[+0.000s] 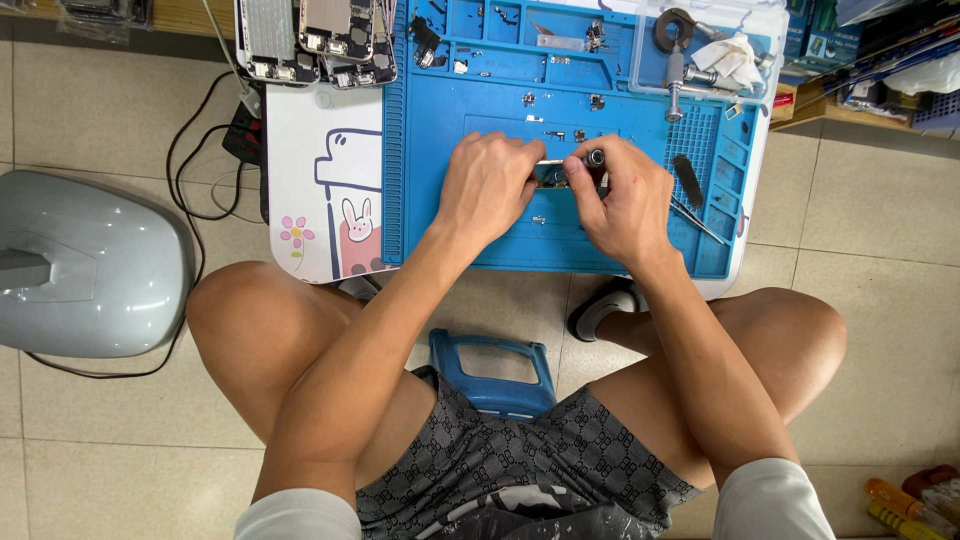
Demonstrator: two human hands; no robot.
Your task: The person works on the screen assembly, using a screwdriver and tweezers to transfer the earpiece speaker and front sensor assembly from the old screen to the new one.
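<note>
Your grip is tight on both sides: your left hand [487, 185] pinches a small metal part [551, 172] at mid-frame, fingers closed round it, while your right hand [625, 200] closes round a slim screwdriver [596, 160] whose tip meets that part. It sits on the blue mat [500, 240] covering the surface. You seem mid-screw; next calls for steady, light turning. Loose screws [540, 219] lie near, phone housings [310, 40] upper left.

three phone housings [318, 40], one blue mat [500, 220], two hands [490, 185]
</note>
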